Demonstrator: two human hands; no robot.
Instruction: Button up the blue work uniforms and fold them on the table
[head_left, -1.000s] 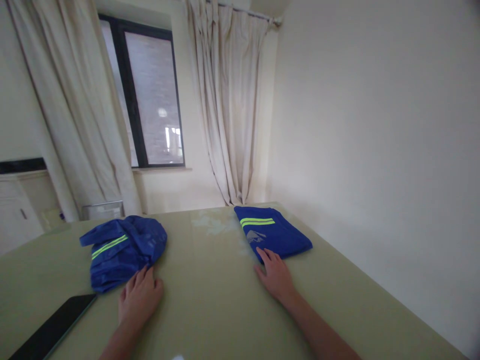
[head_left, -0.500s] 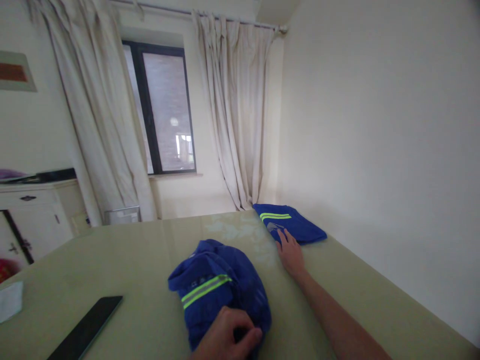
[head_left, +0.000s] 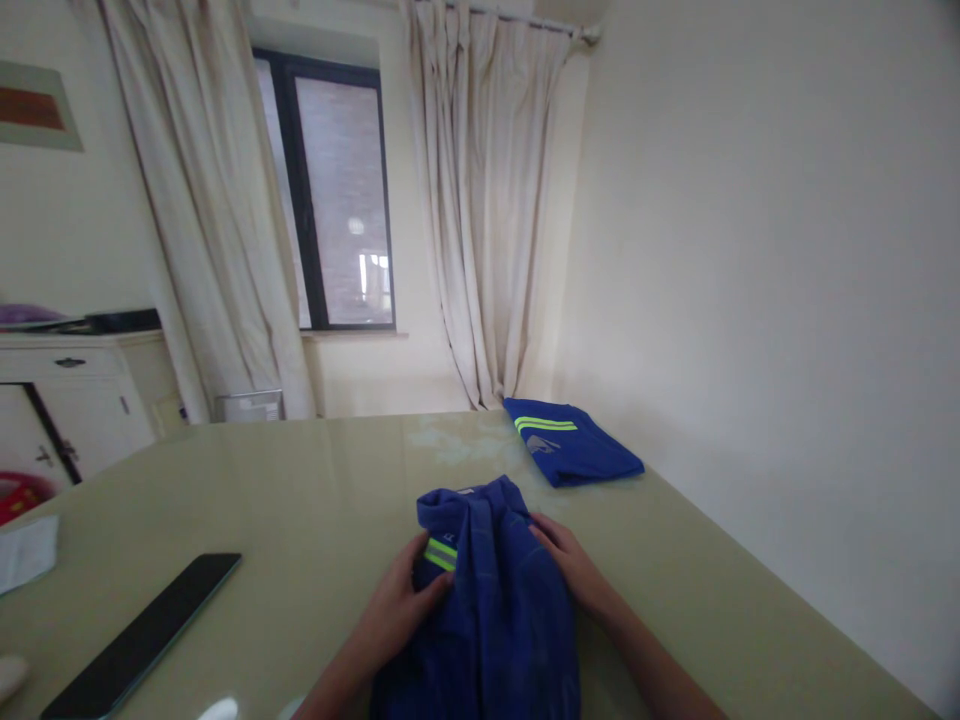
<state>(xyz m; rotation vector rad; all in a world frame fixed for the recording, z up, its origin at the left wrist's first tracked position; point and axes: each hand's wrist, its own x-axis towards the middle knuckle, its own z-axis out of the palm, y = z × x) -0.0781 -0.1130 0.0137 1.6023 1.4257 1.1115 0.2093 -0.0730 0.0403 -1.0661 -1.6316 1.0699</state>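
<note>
A blue work jacket (head_left: 484, 600) lies bunched at the table's near middle, its collar pointing away from me and a yellow-green reflective strip showing on its left side. My left hand (head_left: 409, 595) grips the jacket's left edge, thumb on top of the cloth. On the opposite side, my right hand (head_left: 566, 560) holds the right edge near the collar, its fingertips partly hidden by the fabric. Beyond, near the wall, sits a folded blue garment (head_left: 585, 450) with two yellow-green stripes and a grey print; neither hand touches it.
A long black flat object (head_left: 150, 630) rests on the glossy table (head_left: 315, 500) to the left. White paper (head_left: 26, 555) lies at the left edge. The wall (head_left: 765, 300) runs along the table's right side; curtains (head_left: 495, 220) hang behind.
My right hand has left the folded garment and come back to the jacket's right side. My left hand has moved to its left edge. The jacket has turned, collar now facing away.
</note>
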